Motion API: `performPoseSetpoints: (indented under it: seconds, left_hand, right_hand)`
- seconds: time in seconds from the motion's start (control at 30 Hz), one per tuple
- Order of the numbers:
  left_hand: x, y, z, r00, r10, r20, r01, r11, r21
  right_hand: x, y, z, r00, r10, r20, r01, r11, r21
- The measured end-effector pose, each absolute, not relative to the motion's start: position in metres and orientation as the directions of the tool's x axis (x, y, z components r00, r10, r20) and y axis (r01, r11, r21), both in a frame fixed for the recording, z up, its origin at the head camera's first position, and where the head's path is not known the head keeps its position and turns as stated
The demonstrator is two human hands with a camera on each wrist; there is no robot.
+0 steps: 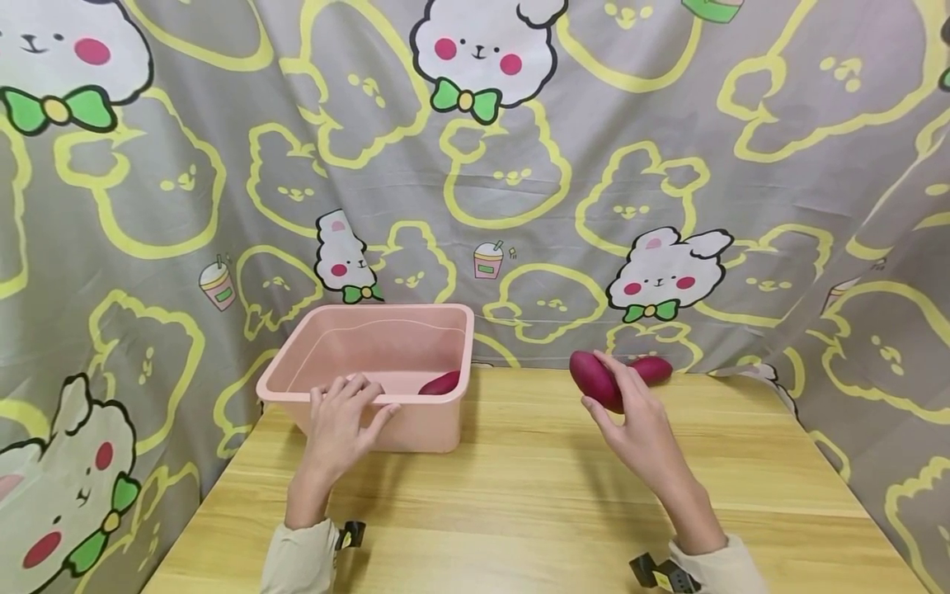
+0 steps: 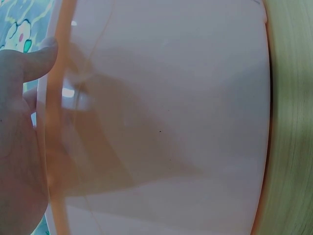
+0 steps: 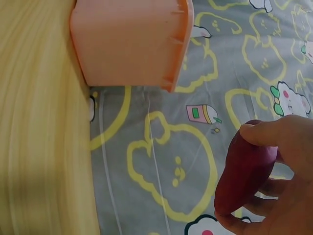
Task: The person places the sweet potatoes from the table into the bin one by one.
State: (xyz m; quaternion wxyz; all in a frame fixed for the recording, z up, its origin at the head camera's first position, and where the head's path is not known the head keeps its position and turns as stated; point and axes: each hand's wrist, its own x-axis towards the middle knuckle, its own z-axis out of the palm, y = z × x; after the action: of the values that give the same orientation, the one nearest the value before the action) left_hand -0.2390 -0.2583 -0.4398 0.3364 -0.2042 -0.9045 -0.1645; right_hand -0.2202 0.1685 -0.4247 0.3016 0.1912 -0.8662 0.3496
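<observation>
At the left of the head view, a pink plastic bin (image 1: 426, 429) stands on the table. My left hand (image 1: 344, 425) holds its near rim, fingers over the edge and thumb at the outer wall. One purple-red sweet potato (image 1: 443, 383) lies inside at the bin's right end. To the right of the bin, my right hand (image 1: 640, 425) grips another sweet potato (image 1: 594, 379) above the table; the right wrist view shows this sweet potato (image 3: 247, 169) between thumb and fingers. Just behind that hand, a further sweet potato (image 1: 655, 370) is partly hidden by it.
The wooden table (image 1: 519, 511) reaches back to a grey patterned curtain (image 1: 519, 190), which also hangs along both sides. A dark strap device (image 1: 660, 573) sits at the right wrist and a similar one (image 1: 350, 536) at the left.
</observation>
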Motion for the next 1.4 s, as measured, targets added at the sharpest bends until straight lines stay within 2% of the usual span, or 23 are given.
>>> performPoseSetpoints:
  seconds: [0.63, 1.4]
  left_hand:
    - [-0.241, -0.250, -0.440, -0.695, 0.273, 0.665, 0.498, 0.850, 0.171]
    - [-0.238, -0.259, -0.439, -0.698, 0.252, 0.671, 0.476, 0.863, 0.171]
  right_hand:
    - [-0.222, 0.156, -0.435, -0.747, -0.164, 0.645, -0.571, 0.656, -0.494]
    - [-0.239, 0.101, -0.408, -0.742, -0.291, 0.604, -0.635, 0.591, -0.497]
